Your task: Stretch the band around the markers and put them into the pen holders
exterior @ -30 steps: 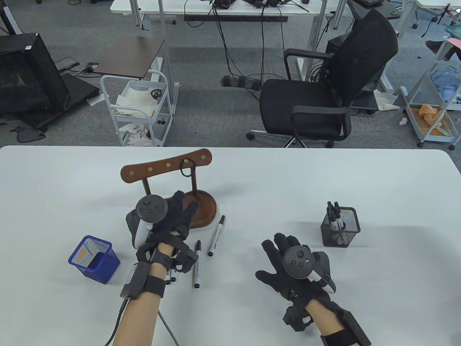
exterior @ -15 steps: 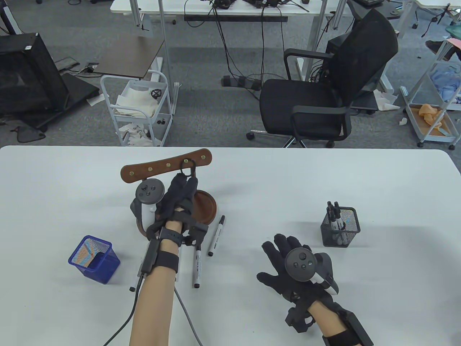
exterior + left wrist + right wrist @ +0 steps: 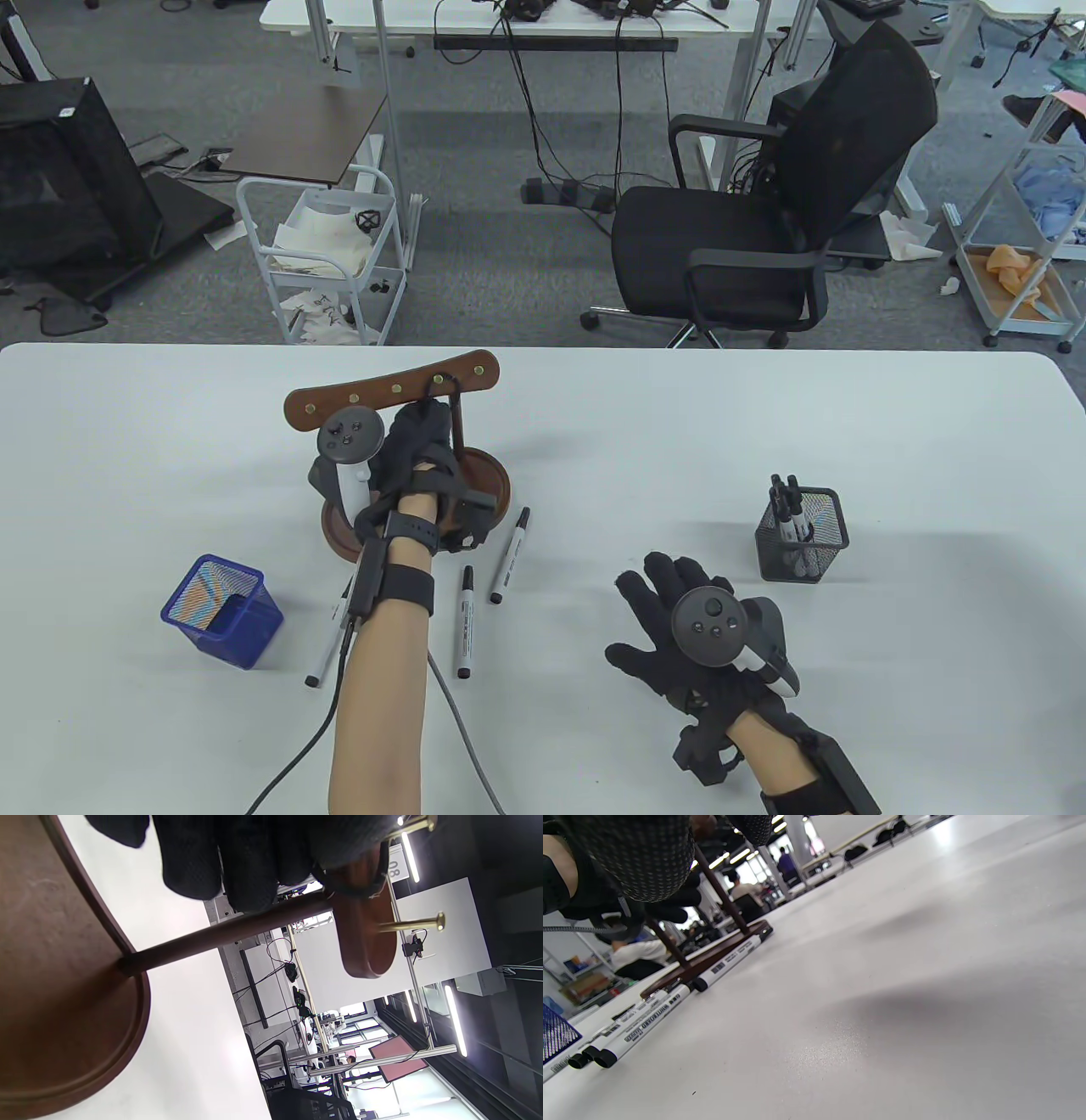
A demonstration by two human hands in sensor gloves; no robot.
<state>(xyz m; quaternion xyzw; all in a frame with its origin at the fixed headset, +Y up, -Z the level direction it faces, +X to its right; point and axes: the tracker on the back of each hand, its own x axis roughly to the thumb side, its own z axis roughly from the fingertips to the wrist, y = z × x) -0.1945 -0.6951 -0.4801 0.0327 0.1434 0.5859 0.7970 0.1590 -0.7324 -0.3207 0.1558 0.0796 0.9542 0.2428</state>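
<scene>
- The 3 loose markers lie flat on the white table just in front of the wooden stand. The right one runs from near you up toward the stand's base, tilted a little right; the middle one runs almost straight away from you; the left one leans right and your forearm partly covers it.
- Each marker has a white barrel with black print and black ends.
- The black band hangs from a brass peg on the stand's crossbar, beside the right post.
- Your left hand is up at that peg, its fingers curled together against the band and the post; I cannot tell whether they actually pinch the band.
- Your right hand rests flat on the table, fingers spread and holding nothing, near the black mesh holder.
- That holder already has several markers standing in it; the blue mesh holder sits at your left.
</scene>
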